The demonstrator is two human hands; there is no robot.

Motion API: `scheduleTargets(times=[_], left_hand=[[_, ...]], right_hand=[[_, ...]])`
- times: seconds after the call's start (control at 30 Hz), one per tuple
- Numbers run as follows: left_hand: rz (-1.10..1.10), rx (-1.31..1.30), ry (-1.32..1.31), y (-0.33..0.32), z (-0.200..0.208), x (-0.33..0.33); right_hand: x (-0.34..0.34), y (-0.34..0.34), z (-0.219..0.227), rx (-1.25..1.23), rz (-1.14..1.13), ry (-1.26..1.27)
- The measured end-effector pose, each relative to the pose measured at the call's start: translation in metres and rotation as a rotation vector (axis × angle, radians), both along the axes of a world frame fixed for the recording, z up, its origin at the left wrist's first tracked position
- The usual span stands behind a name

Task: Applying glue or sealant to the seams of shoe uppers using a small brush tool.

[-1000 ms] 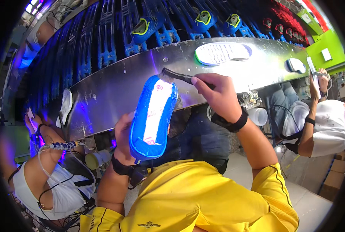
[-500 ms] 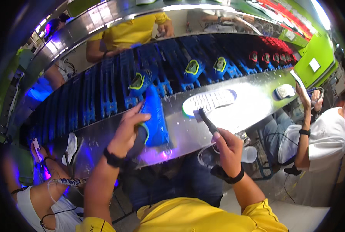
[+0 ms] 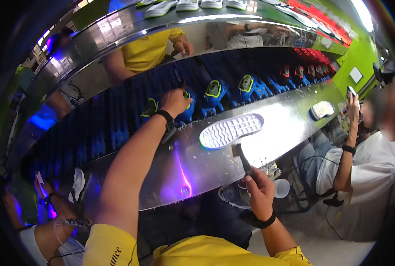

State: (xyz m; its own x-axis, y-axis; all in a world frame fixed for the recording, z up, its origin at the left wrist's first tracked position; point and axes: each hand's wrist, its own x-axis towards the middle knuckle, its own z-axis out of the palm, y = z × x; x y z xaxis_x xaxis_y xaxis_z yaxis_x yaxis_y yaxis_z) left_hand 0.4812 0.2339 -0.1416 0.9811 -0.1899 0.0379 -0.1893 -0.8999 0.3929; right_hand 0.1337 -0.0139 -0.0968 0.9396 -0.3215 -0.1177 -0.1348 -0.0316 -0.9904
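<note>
My left hand (image 3: 176, 103) reaches over the dark slatted conveyor with its fingers closed on a blue shoe upper (image 3: 187, 113) with a lime collar. The hand covers part of that upper. Just left of it rests another blue upper (image 3: 150, 107). In my right hand (image 3: 262, 188) is a dark-handled brush (image 3: 244, 160), held above the metal ledge with its head close to the near edge of a white shoe sole (image 3: 233, 131). The sole lies flat, its ribbed and gridded side up.
Two more blue uppers (image 3: 215, 88) (image 3: 246, 83) and several small red ones sit farther right on the conveyor (image 3: 95, 124). Another white sole (image 3: 322, 110) lies on the ledge (image 3: 155, 188) near a person in white (image 3: 365, 164). A second person (image 3: 55, 230) works at left. White shoe parts (image 3: 187, 5) line the upper shelf.
My left hand has moved away from me to the conveyor with the blue upper it held over the ledge. My right hand and the brush have shifted slightly toward me.
</note>
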Motion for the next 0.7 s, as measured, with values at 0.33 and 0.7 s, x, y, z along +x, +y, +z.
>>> scheduleTargets(times=[0.33, 0.7], left_hand=[[-0.066, -0.137, -0.353, 0.114, 0.072, -0.195], [0.378, -0.766, 0.227, 0.155, 0.093, -0.369]], right_hand=[[0.041, -0.011, 0.002, -0.150, 0.024, -0.147], [0.041, 0.013, 0.057, 0.628, 0.210, 0.159]])
